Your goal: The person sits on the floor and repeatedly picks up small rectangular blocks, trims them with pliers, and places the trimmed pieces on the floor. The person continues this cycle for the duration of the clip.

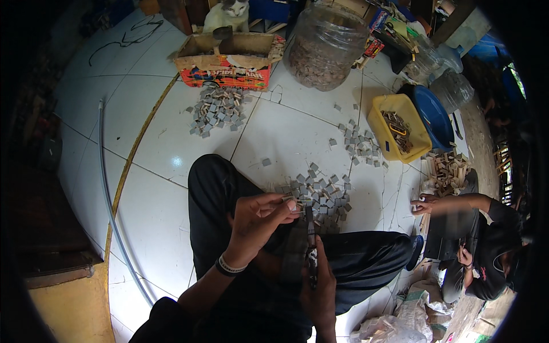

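Small pale piece (294, 207) sits pinched between thumb and fingertips of the left hand (257, 224), mid-frame; just right of it, the right hand (321, 283) grasps a knife-like tool (311, 248) (grey squares (324, 191) lie heaped beyond, I see).

Small piece (294, 207) partly hidden by left fingers (279, 214), co-worker's forearm (460, 202) blurred, right forearm (326, 333) cut off below.

Well left of the fingers (267, 201), a hose (106, 183) is laid along the floor (154, 206), with a cord (124, 43) strewn farther ahead. A cat (226, 17) can be seen far beyond the fingers; ahead and right, a basin (437, 117) is set, and sacks (412, 311) are heaped behind right.
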The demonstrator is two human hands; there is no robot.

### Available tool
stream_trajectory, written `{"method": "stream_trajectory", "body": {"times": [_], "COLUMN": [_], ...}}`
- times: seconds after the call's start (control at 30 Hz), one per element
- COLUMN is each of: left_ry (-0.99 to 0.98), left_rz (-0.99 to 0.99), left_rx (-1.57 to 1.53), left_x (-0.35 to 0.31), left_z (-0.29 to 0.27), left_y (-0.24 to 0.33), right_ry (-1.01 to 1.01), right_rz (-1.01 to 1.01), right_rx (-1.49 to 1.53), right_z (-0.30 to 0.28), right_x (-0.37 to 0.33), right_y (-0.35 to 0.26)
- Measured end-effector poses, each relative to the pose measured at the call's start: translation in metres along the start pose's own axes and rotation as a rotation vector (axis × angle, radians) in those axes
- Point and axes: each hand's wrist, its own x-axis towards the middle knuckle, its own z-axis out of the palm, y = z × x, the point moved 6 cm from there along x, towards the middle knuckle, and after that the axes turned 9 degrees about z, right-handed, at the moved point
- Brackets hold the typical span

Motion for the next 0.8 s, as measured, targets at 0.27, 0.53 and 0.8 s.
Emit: {"method": "stream_trajectory", "body": {"times": [0.27, 0.53, 0.8], "left_ry": [-0.287, -0.508, -0.599], "left_rz": [-0.236, -0.218, -0.038], "left_rx": [-0.563, -0.694, -0.530], "left_x": [-0.001, -0.009, -0.022], "left_z": [0.012, 0.015, 0.008], "left_y": [-0.018, -0.029, 0.024], "right_ry": [-0.338, -0.668, -0.221], "right_rz": [0.184, 0.329, 0.047], "right_rx": [0.543, 1.035, -0.133], "right_z": [0.010, 0.016, -0.008], "right_x": [-0.011, -0.033, -0.043], "right_y": [0.018, 0.005, -0.023]}}
